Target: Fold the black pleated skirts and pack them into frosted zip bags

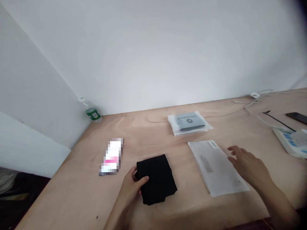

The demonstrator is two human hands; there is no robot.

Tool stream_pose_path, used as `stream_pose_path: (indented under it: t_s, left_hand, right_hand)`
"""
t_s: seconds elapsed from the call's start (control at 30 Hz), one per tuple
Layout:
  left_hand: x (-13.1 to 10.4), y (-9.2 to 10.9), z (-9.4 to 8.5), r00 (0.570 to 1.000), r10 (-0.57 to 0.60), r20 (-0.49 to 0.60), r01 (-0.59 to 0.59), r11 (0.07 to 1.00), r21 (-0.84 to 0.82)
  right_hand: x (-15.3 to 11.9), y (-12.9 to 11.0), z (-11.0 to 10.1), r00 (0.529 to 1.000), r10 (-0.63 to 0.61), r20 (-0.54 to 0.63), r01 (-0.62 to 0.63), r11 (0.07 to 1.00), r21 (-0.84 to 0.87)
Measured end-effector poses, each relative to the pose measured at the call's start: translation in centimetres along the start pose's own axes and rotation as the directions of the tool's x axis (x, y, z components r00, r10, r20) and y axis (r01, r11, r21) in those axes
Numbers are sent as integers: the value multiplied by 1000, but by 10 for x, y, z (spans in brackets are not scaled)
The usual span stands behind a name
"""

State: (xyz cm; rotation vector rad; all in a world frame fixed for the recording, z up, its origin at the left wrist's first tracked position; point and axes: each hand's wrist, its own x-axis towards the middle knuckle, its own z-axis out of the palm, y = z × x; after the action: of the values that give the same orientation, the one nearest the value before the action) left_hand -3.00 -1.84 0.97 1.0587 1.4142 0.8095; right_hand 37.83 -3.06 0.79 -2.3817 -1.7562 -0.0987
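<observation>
My left hand grips the left edge of a folded black cloth, thumb on top and fingers beneath. The cloth is a flat, roughly square bundle at the front middle of the table; its exact kind does not show. To its right lies a frosted plastic bag, flat, with a small white label at its far end and printed text. My right hand hovers at the right side of this bag, fingers loosely bent and apart, holding nothing. Whether its fingertips touch the bag I cannot tell.
Farther back sits a stack of frosted packets with a dark printed item inside. A phone with a blurred screen lies left. A water bottle stands in the back corner. Cables, a power strip and a dark phone are right.
</observation>
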Motion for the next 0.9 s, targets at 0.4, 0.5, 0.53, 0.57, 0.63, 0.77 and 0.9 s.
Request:
stream_pose_path:
  t_s: [0.4,0.5,0.53,0.57,0.63,0.77,0.9]
  left_hand:
    - [-16,3,-2,958,121,-260,-62,973,221]
    - [-25,1,0,950,138,-280,-56,958,282]
    - [-27,-1,2,951,131,-282,-49,959,281]
    - [-29,-2,4,951,122,-284,-42,962,271]
    - [-31,-5,9,949,110,-296,-38,970,238]
    - [-29,-4,12,952,108,-286,-61,984,169]
    - [-32,10,21,936,156,-317,-128,986,106]
  right_hand:
    - [-40,-38,52,983,-164,85,171,981,-94]
    - [-34,-25,52,984,-152,89,161,982,-96]
    - [-32,-23,52,985,-150,88,158,983,-91]
    - [-30,-22,50,986,-143,84,150,985,-84]
    - [-28,-27,44,993,-109,45,111,992,-51]
    - [-37,-71,15,990,-110,-85,130,949,288]
    - [-66,-145,-15,954,-280,107,87,600,796]
